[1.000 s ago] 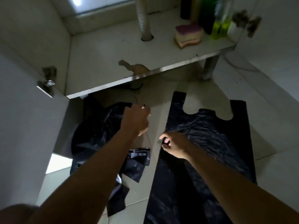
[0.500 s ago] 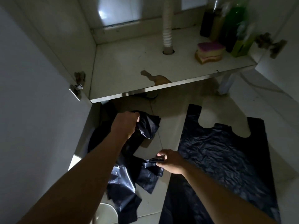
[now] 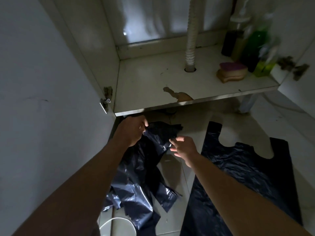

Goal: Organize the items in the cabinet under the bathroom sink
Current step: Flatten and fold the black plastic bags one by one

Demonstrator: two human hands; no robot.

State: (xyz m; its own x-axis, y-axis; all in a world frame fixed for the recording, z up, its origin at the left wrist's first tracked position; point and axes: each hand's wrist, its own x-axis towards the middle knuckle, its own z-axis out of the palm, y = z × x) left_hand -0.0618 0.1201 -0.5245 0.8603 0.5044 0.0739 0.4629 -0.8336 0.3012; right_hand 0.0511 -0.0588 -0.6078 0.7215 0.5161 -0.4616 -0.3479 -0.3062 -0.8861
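Note:
A crumpled black plastic bag (image 3: 139,181) hangs from my left hand (image 3: 132,131), which grips its top just below the cabinet's front edge. My right hand (image 3: 183,147) is beside the bag's right side with fingers spread, touching or nearly touching the plastic. A second black bag (image 3: 242,176) lies spread flat on the tiled floor to the right. The cabinet floor (image 3: 153,79) holds a purple and tan sponge (image 3: 232,71) and several bottles (image 3: 252,46) in the back right corner.
A white corrugated drain pipe (image 3: 191,36) runs down into the cabinet floor. The open left door (image 3: 42,82) stands close beside my left arm, with a hinge (image 3: 106,99) at its edge. A white rounded rim (image 3: 117,223) shows at the bottom.
My left hand has lifted the crumpled bag higher toward the cabinet edge. My right hand let go of the bag's lower part, rose and opened its fingers. The camera tilted up.

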